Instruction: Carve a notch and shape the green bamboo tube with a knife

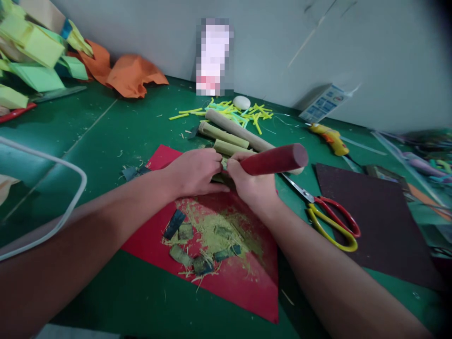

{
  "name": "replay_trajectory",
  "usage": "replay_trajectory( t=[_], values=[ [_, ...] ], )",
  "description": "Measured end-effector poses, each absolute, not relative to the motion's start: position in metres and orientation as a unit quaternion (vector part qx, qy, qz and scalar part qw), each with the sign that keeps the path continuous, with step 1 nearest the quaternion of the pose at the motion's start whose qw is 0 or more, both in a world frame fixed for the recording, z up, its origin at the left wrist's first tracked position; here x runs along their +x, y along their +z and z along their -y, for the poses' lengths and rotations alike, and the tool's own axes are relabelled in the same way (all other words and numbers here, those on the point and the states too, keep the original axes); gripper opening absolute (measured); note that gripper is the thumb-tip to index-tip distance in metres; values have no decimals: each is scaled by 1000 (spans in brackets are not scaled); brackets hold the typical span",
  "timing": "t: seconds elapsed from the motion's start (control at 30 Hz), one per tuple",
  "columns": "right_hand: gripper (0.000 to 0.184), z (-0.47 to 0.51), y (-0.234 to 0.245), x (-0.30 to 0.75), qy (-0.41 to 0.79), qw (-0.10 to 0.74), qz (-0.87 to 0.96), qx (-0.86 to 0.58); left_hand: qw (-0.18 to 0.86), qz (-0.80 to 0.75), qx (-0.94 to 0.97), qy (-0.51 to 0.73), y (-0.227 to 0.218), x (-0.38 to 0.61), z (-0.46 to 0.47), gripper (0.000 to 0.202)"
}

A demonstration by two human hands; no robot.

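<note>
My right hand is closed around a tool with a thick red handle, whose butt end points up and right; its working end is hidden. Beside it, my left hand is curled down on a short piece of bamboo, which shows only partly between the hands. Both hands are over a red sheet strewn with yellowish dust, fibres and several dark green flat chips. Just beyond the hands lie two cut bamboo lengths and a longer pale wooden rod.
Scissors with red and yellow handles lie right of my right hand, partly on a dark brown sheet. Farther back are yellow and green strips, a white egg-shaped object and a yellow glue gun. A white cable loops at left.
</note>
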State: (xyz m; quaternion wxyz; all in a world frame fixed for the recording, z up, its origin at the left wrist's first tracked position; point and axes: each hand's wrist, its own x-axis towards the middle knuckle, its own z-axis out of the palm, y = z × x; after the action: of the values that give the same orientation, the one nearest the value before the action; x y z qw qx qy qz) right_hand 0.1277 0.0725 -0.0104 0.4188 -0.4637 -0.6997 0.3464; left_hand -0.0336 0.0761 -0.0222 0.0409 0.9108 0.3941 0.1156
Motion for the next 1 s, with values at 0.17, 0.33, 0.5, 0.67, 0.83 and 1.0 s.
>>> replay_trajectory(
  t=[0.17, 0.33, 0.5, 0.67, 0.83, 1.0],
  values=[
    [24, -73, -11, 131, 368, 439, 660, -487, 63, -407, 903, 126, -23, -34, -77, 45],
    [21, -79, -8, 129, 358, 430, 659, -503, 65, -418, 897, 128, -25, -34, -76, 43],
    [21, -80, -7, 128, 367, 408, 668, -503, 49, -422, 896, 130, -27, -34, -76, 43],
    [21, -80, -8, 129, 347, 408, 675, -507, 42, -419, 897, 135, -29, -34, -76, 43],
    [20, -79, -10, 127, 354, 401, 679, -503, 45, -423, 894, 137, -28, -34, -75, 42],
    [22, -76, -11, 126, 335, 398, 704, -484, 39, -407, 904, 123, -26, -33, -75, 42]
  ],
)
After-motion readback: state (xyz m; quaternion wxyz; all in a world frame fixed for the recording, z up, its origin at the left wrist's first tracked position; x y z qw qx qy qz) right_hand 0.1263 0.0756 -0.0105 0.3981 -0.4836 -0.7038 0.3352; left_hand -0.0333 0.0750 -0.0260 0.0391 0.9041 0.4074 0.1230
